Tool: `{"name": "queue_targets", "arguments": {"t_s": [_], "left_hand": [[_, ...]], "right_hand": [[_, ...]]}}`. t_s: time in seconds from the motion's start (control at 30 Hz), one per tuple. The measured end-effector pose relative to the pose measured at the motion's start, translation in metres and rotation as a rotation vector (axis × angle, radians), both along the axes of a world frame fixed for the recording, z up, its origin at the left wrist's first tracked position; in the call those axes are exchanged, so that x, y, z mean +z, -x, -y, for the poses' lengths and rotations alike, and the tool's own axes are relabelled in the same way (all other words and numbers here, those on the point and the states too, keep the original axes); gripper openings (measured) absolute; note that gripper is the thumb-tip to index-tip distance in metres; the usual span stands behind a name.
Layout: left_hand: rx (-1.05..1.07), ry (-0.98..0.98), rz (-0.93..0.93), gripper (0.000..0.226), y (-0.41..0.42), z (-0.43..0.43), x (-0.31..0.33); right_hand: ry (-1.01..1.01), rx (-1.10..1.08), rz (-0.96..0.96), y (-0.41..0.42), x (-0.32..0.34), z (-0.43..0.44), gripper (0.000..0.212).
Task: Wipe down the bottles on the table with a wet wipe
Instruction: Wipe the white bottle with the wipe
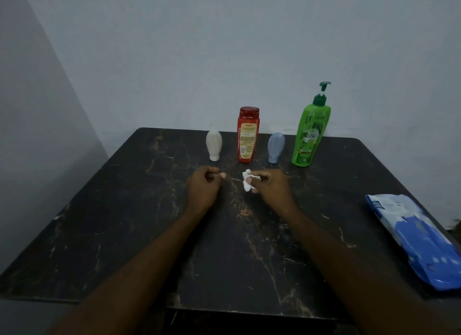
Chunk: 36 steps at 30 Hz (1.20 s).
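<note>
a dark table with pale marble-like veins fills most of the view and stands against a plain grey wall. both bare forearms reach out over it from the near edge.

a blue and white wipes pack lies flat at the table's right edge, well apart from everything else.

four bottles stand in a row near the far edge. the green pump bottle is the tallest and stands at the right end, upright, its pump head pointing right. the red bottle stands upright second from the left, its printed label facing the camera.

the left hand is in front of the row, between the white and red bottles, with its fingers curled into the palm and the thumb tip showing. it seems to hold nothing, though the inside of the fist is hidden. the right hand is just beside it, in front of the gap between the red and blue-grey bottles.

the small white bottle stands on its cap at the left end of the row. the small blue-grey bottle stands the same way between the red and green ones.

the wet wipe, crumpled into a small white wad, is pinched in the right hand's fingertips, near the red bottle's base but not touching it.
</note>
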<state>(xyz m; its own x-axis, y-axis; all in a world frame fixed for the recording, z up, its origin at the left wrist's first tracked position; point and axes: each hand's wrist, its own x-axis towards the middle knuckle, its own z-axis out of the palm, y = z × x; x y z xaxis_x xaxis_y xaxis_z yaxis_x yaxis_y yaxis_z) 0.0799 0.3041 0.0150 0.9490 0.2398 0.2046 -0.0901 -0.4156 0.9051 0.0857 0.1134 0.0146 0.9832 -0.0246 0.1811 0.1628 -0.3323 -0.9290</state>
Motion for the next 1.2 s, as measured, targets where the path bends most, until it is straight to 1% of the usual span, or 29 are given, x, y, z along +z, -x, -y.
{"name": "queue_targets", "arguments": {"t_s": [0.07,0.17,0.23,0.27,0.33,0.4,0.6,0.7,0.83,0.93,1.07,1.13,1.2], "left_hand": [[0.073,-0.016,0.017,0.025,-0.017,-0.007,-0.001],[0.168,-0.038,0.022,0.057,-0.045,-0.010,0.000],[0.211,-0.096,0.045,0.078,-0.063,-0.010,0.001],[0.214,-0.118,0.066,0.087,-0.071,-0.009,0.001],[0.197,-0.154,0.093,0.095,-0.084,-0.007,-0.001],[0.182,-0.195,0.097,0.094,-0.096,-0.005,-0.002],[0.184,-0.303,0.100,0.081,-0.114,0.009,0.002],[0.201,-0.338,0.072,0.077,-0.118,0.010,0.000],[0.210,-0.363,0.071,0.070,-0.117,0.012,-0.002],[0.185,-0.349,0.071,0.072,-0.109,0.011,-0.001],[0.128,-0.350,0.083,0.085,-0.083,0.011,0.001],[0.095,-0.370,0.070,0.091,-0.060,0.012,0.003],[0.018,-0.424,0.045,0.094,-0.033,0.013,0.004]], "right_hand": [[0.034,-0.010,-0.002,-0.012,-0.006,-0.006,0.025],[0.045,-0.025,0.002,-0.025,-0.012,-0.015,0.025],[0.046,-0.048,0.000,-0.031,-0.013,-0.020,0.025],[0.050,-0.057,0.002,-0.033,-0.014,-0.022,0.025],[0.069,-0.071,0.014,-0.034,-0.015,-0.024,0.025],[0.082,-0.069,0.040,-0.034,-0.016,-0.024,0.023],[0.078,-0.073,0.089,-0.034,-0.018,-0.024,0.020],[0.075,-0.060,0.108,-0.033,-0.017,-0.024,0.017],[0.077,-0.055,0.123,-0.028,-0.013,-0.024,0.019],[0.019,-0.044,0.129,-0.024,-0.011,-0.021,0.017],[-0.022,-0.050,0.070,-0.012,-0.009,-0.007,0.016],[-0.010,-0.054,0.052,0.001,-0.009,0.005,0.013],[-0.005,-0.058,0.029,0.019,-0.008,0.020,0.014]]}}
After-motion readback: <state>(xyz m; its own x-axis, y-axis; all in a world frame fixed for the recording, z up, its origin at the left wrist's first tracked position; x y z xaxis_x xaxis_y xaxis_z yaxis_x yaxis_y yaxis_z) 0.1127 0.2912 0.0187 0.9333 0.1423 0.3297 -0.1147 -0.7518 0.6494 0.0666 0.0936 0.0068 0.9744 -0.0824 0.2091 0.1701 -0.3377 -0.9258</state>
